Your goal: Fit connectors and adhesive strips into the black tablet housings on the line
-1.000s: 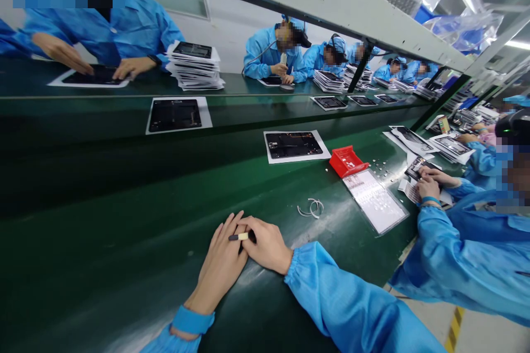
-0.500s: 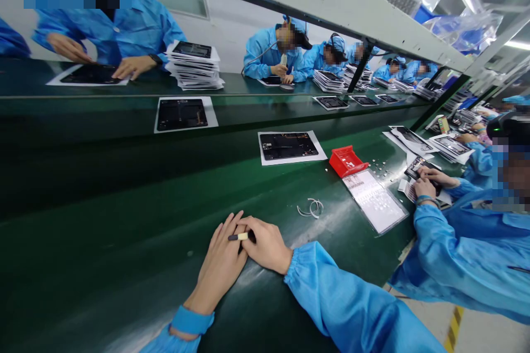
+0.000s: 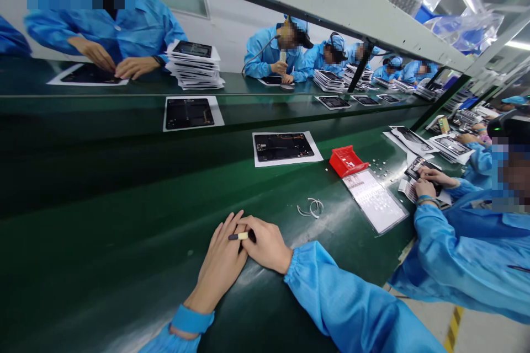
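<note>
My left hand [image 3: 222, 262] lies flat on the green work surface [image 3: 124, 287], its fingers stretched out. My right hand [image 3: 267, 244] rests against its thumb side, fingers curled around a short cream-and-black stick-like tool [image 3: 238, 236]. The tool's black end points left over the back of my left hand; its other end is hidden in the right hand's grip. Beyond my hands, an opened tablet [image 3: 285, 146] with exposed inner parts lies on a white sheet [image 3: 318, 156]. To the right of my right hand are curled white strips [image 3: 311, 208].
A red bin [image 3: 346, 161] holds small white pieces, with more scattered beside it. A sleeved sheet [image 3: 375, 201] lies in front. At right, a co-worker's hands [image 3: 428, 181] work on a device. Another tablet [image 3: 189, 113] lies near the far ledge, below a stack of sheets [image 3: 194, 69].
The nearer tablet and its sheet have shifted slightly left, while the tablets near the far ledge have shifted right. The far-left co-worker's hands have come together. My hands have stayed still.
</note>
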`<control>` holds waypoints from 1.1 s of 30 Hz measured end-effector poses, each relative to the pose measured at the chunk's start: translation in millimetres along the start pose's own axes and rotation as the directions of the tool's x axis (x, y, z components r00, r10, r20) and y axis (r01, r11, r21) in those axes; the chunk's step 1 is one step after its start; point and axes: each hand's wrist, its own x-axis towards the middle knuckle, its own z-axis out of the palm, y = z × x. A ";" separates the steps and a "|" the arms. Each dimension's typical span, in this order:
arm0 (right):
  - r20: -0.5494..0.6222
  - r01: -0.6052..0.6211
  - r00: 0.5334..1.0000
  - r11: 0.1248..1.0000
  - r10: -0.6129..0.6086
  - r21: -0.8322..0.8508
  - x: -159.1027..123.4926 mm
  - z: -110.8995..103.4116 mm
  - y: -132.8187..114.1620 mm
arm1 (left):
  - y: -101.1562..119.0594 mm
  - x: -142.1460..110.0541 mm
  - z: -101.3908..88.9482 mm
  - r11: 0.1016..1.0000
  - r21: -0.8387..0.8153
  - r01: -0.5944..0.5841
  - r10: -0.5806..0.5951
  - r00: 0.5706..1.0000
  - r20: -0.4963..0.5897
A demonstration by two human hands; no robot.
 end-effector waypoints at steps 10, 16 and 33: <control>0.009 0.001 1.000 1.000 -0.001 -0.011 -0.4 -1.3 -1.6 | -1.0 0.2 0.7 1.000 0.003 -0.007 0.007 1.000 -0.022; 0.007 0.000 1.000 1.000 0.000 -0.016 -0.3 0.0 0.3 | 0.5 0.1 -0.5 1.000 -0.005 -0.006 0.006 1.000 -0.014; 0.016 -0.009 1.000 1.000 0.009 -0.002 0.6 0.0 -0.4 | 2.5 -0.4 -2.4 1.000 -0.007 0.002 -0.002 1.000 -0.020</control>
